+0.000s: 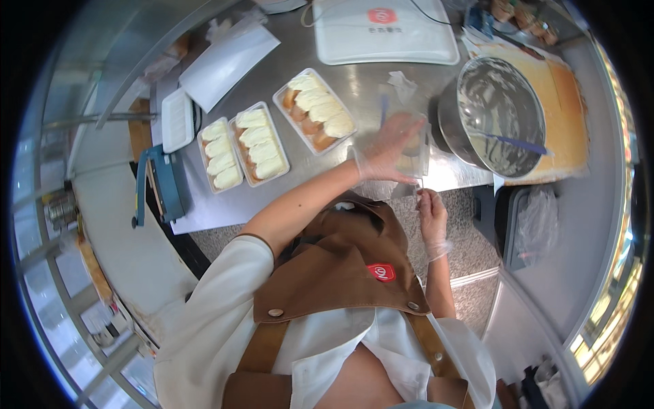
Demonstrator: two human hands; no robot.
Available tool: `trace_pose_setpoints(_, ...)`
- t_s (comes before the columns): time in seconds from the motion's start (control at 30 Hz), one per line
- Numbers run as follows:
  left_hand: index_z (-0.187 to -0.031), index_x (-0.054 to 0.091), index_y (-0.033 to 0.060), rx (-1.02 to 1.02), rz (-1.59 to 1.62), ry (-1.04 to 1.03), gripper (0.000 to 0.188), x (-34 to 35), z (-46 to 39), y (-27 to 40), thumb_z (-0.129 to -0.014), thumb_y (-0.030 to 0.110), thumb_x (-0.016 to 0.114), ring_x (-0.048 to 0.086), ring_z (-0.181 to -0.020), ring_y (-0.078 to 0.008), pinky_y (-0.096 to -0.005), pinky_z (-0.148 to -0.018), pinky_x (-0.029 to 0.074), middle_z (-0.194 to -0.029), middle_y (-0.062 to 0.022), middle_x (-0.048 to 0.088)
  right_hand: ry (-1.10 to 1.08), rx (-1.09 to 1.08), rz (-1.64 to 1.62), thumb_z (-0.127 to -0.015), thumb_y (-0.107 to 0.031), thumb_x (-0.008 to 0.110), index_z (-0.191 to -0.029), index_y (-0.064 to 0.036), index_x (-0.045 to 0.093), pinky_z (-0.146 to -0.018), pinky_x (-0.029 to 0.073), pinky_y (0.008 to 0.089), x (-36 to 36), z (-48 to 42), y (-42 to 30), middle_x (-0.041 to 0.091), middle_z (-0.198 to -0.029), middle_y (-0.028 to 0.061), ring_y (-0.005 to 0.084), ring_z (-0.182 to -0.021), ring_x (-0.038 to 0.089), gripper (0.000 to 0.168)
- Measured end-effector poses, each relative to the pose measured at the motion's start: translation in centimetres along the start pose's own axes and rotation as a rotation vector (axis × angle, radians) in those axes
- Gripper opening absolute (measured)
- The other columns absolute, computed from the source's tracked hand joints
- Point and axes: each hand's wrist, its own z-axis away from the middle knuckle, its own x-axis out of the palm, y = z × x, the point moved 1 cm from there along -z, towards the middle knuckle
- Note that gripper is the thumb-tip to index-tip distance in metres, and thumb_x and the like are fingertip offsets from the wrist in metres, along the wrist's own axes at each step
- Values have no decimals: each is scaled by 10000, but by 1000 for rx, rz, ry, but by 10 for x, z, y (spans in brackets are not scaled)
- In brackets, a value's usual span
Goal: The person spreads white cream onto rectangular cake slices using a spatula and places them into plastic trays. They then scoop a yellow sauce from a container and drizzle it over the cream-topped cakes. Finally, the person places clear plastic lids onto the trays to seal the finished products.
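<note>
My left hand (pixel 391 145), in a clear plastic glove, spans a clear plastic container (pixel 420 148) near the table's front edge, its fingers spread over it. Below the container, my right hand (pixel 433 207), gloved too, pinches a thin piece (pixel 421 183) whose kind is hard to make out. Left of my hands, a clear tray (pixel 314 111) holds browned pastry pieces topped with piped pale cream. Two similar filled trays, one (pixel 259 144) beside the other (pixel 220 155), stand farther left. A steel mixing bowl (pixel 500 115) smeared with cream tilts towards me on the right, with a purple-handled spatula (pixel 516 143) inside.
A sheet of sponge cake (pixel 567 112) lies behind and right of the bowl. A white tray-like lid (pixel 387 43) is at the back. At left are a blue impulse sealer (pixel 163 184), white trays (pixel 177 120) and a white sheet (pixel 230 66). A lined bin (pixel 534 225) stands below right.
</note>
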Motion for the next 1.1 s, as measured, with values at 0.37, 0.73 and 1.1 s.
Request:
trace_pose_setpoints(0.37,-1501,344,113,-167,61,134,764,-29,37,38,-870,337,713,332,-1401,-380,-500,-1148,305,-1491,-228,352,440,-277,234,-1024,-101,503,-1171,39,605,-851,492,306,-27,16,-32,641,-1047,141,195,-934,610,226)
trace_pose_setpoints(0.73,-1547,241,30,-326,2172,335,637,-114,40,73,-1028,355,418,306,-1462,-268,-421,-1200,254,-1590,-149,300,-116,-27,-922,-1020,-337,526,-1240,28,552,-779,451,270,20,-7,-160,630,-1045,82,137,-824,552,427)
trace_pose_setpoints(1.1,-1394,501,37,-81,155,456,433,-157,68,72,-982,163,536,452,-1349,-340,-412,-1118,346,-1415,-166,516,-508,73,-1349,-980,-214,564,-1244,33,573,-840,491,325,68,-21,-168,635,-1121,122,194,-959,596,362)
